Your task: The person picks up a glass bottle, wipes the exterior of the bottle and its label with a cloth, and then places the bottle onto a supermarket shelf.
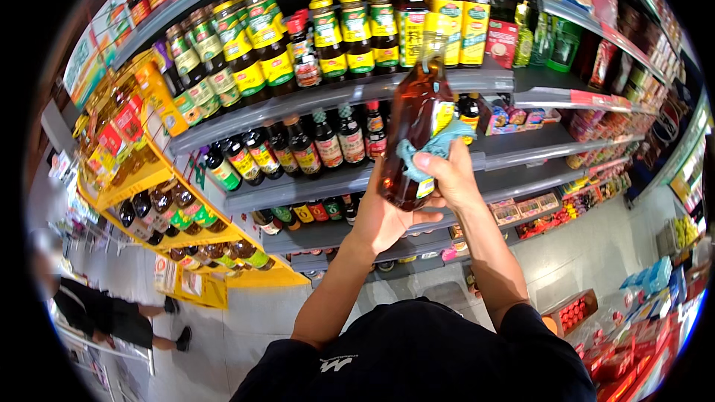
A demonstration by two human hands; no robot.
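A large bottle of amber-brown liquid (pixel 416 106) is held up at a slight tilt before the shelves, its neck uppermost. My left hand (pixel 377 218) supports it low down, around its base and left side. In my right hand (pixel 449 176) is a light blue cloth (pixel 435 148), pressed against the lower right side of the bottle, over part of its yellow label. The thumb lies on top of the cloth. Behind the bottle's neck stand tall bottles with yellow labels (pixel 447 28) on the upper shelf.
Sauce bottles (pixel 262 33) line the upper shelf, with smaller ones (pixel 304 145) below. A yellow display rack (pixel 134 184) of oil bottles adjoins on the left. A person in dark clothes (pixel 106 312) is at the lower left. An open carton of red-capped items (pixel 575 312) sits lower right.
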